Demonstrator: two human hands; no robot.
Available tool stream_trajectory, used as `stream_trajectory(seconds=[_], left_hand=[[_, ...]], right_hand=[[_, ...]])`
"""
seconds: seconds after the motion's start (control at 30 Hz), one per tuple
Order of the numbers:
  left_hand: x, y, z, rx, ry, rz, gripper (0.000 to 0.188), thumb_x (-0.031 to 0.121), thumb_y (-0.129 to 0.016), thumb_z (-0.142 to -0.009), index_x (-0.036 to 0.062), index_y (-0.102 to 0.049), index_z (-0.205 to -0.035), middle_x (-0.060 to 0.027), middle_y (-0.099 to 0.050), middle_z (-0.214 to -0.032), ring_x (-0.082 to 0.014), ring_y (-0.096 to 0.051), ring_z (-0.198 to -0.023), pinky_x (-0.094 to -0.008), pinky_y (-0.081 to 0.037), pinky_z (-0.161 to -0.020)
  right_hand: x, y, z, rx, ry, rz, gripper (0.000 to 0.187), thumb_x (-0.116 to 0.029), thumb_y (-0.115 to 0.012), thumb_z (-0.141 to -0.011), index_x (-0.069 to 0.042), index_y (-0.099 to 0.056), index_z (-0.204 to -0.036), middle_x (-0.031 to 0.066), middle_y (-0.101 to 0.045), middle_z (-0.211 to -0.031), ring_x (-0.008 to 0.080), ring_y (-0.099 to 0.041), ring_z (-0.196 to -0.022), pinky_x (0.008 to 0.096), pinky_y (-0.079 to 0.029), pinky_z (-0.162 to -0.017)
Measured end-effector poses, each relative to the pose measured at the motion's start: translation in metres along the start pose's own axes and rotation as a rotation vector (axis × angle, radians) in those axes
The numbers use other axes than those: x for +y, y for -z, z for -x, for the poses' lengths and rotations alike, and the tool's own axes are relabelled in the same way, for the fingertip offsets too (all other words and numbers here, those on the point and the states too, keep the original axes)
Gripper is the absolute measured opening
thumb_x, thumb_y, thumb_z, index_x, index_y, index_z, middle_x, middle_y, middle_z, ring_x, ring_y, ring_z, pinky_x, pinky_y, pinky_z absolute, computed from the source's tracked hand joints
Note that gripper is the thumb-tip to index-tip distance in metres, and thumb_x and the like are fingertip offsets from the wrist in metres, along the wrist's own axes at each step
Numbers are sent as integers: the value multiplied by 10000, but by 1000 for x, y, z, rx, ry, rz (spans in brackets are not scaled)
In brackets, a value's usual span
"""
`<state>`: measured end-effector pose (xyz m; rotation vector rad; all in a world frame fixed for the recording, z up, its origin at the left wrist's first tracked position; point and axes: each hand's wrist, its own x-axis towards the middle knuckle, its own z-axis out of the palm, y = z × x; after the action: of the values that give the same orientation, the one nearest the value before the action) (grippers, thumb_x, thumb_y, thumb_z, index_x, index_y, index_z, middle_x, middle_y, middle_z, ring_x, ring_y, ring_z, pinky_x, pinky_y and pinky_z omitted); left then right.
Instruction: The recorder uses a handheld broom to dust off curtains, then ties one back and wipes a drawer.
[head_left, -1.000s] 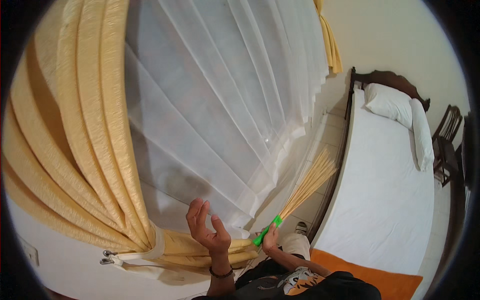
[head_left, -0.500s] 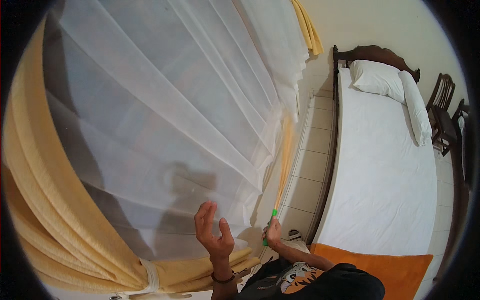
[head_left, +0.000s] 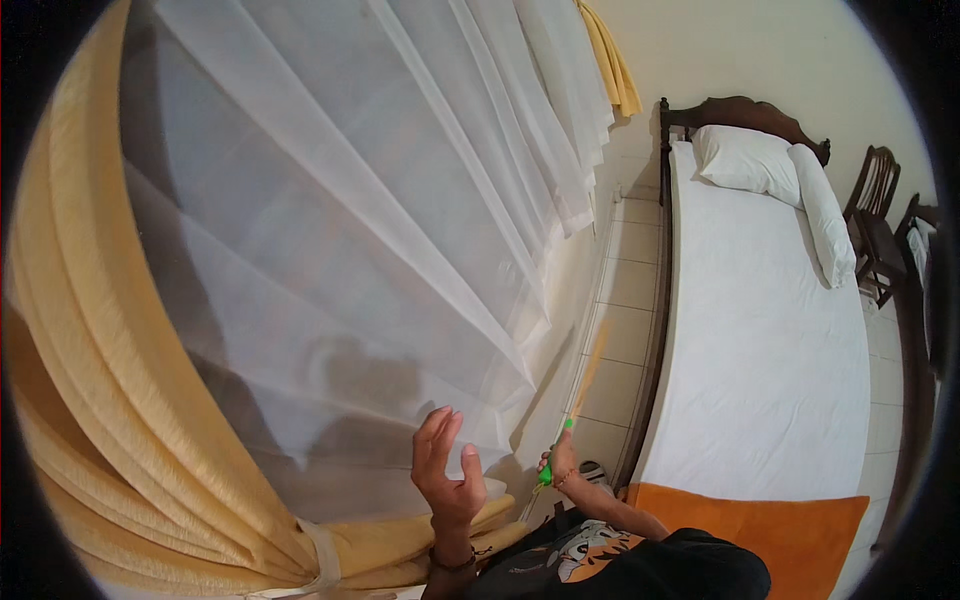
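My right hand [head_left: 563, 460] is closed around the green handle of a stick broom [head_left: 591, 372]. Its thin tan bristles point away from me, over the floor strip between the curtain and the bed, and are blurred by motion. My left hand [head_left: 447, 480] is raised with fingers apart and slightly curled, holding nothing. Beyond it hangs a sheer white curtain [head_left: 330, 200], on which a hand-like shadow falls. The broom is apart from the curtain's lower hem.
A yellow drape [head_left: 110, 330], gathered by a tie, hangs at the left. To the right stands a bed [head_left: 760, 350] with white sheet, pillow [head_left: 750, 160], bolster [head_left: 822, 215] and orange cloth [head_left: 740, 535]. A dark wooden chair [head_left: 875, 215] is beyond it; footwear [head_left: 593, 470] lies near my right arm.
The broom has swung right and lower, away from the curtain's hem, with my right hand shifting slightly right. My left hand has also moved a little right. The curtain's folds have shifted.
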<state>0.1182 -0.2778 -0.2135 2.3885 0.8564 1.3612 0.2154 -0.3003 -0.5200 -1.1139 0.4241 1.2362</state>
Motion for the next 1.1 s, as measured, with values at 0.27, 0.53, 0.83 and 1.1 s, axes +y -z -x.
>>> stream_trajectory(seconds=[0.27,0.53,0.83,1.1], left_hand=[[31,53,72,-194,-105,363,354,20,-565,-775,-14,-598,-1127,-221,-548,-1184,-376,-531,-1131,-444,-441,-957],[23,125,136,-205,-182,504,351,33,-582,-766,14,-639,-1112,-209,-527,-1209,-389,-534,-1123,-450,-457,-946],[12,149,165,-267,-159,484,381,35,-573,-760,-44,-599,-1131,-246,-517,-1225,-378,-518,-1148,-455,-407,-992],[9,134,152,-311,-145,359,490,92,-581,-787,-36,-521,-1256,-236,-483,-1291,-372,-481,-1183,-429,-391,-1003]], right_hand=[[18,-38,150,-162,689,136,457,-484,-385,-963,-38,-422,-868,69,-455,-593,201,-447,-414,348,-417,-394],[135,-11,207,-341,833,872,346,-347,-438,-957,-9,-508,-944,186,-602,-732,309,-620,-645,442,-469,-593],[221,24,228,-41,862,632,404,-384,-391,-977,-5,-512,-1051,189,-591,-711,345,-603,-638,443,-465,-608],[287,80,178,28,125,504,517,-500,-310,-972,-9,-470,-957,153,-564,-603,270,-590,-488,429,-480,-503]])
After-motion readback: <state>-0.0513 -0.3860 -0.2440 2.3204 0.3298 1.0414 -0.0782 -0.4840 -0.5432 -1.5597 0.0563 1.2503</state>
